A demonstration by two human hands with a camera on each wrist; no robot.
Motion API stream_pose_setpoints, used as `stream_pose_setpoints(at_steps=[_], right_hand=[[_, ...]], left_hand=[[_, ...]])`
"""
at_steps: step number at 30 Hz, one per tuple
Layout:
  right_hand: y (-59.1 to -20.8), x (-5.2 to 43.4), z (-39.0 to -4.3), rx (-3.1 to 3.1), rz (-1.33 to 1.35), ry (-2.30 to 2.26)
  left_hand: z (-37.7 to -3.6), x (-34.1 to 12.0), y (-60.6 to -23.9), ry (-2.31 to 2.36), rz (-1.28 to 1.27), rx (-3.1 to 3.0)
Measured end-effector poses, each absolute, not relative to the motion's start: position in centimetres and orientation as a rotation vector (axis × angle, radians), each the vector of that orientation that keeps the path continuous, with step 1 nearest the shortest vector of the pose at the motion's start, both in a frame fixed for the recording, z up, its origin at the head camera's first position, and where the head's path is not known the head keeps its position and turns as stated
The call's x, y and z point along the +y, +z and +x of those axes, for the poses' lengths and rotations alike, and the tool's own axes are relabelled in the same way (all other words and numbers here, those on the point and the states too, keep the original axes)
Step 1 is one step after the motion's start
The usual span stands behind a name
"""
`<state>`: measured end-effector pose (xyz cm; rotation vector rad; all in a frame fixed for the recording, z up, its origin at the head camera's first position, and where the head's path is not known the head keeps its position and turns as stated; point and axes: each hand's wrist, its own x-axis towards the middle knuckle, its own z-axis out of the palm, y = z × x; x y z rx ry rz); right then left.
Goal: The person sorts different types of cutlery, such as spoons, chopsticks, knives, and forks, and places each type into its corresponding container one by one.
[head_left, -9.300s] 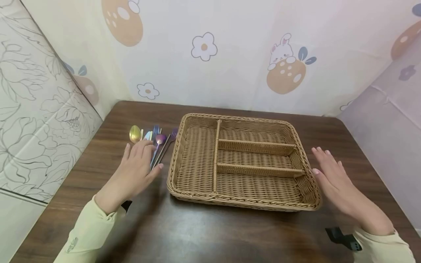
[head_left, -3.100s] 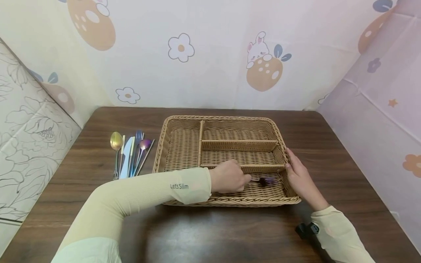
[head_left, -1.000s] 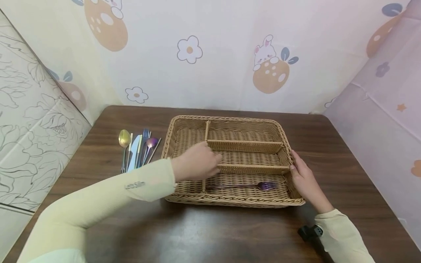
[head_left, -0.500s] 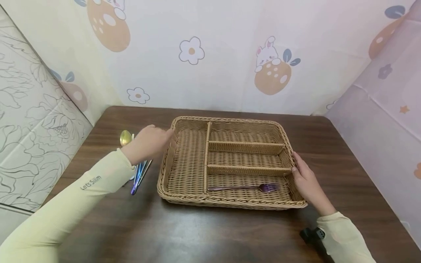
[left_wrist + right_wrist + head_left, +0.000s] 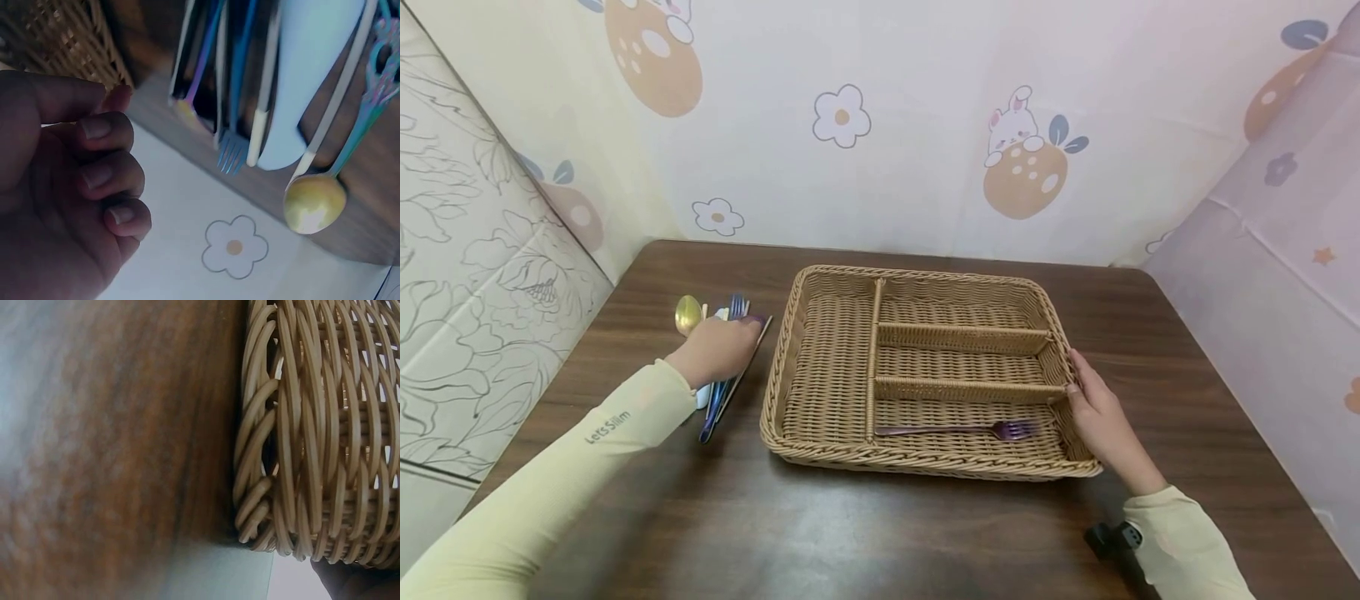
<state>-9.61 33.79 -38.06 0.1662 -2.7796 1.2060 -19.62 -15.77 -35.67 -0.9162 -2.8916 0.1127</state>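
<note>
My left hand (image 5: 718, 350) hovers low over a row of cutlery left of the wicker basket (image 5: 925, 463). Its fingers (image 5: 103, 169) are loosely curled with nothing between them. The row holds a gold spoon (image 5: 687, 314) (image 5: 314, 202), a white knife (image 5: 306, 81), a blue fork (image 5: 737, 305) (image 5: 232, 150) and several thin handles. A purple fork (image 5: 955, 430) lies in the basket's near long compartment. My right hand (image 5: 1101, 417) rests flat against the basket's right wall (image 5: 312, 437), thumb at the rim.
The dark wooden table (image 5: 880, 533) is boxed in by patterned walls at the back, left and right. The basket has one wide left compartment and three long ones. A black wrist strap (image 5: 1112, 537) shows by my right sleeve.
My left hand left the purple fork in the basket's near compartment and swung left, coming down over the cutlery row. The right hand stayed on the basket's right side.
</note>
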Motion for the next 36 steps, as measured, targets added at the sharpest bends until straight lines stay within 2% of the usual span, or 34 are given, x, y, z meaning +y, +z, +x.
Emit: stream_pose_setpoints(at_steps=[20, 36], right_hand=[[-38.2, 33.7, -9.6, -2.778, 0.162, 1.202], [-38.2, 33.8, -9.5, -2.777, 0.166, 1.208]], left_hand=[[-19.1, -15.6, -38.2, 0.341, -0.850, -3.075], [-18.8, -14.7, -38.2, 0.342, -0.850, -2.993]])
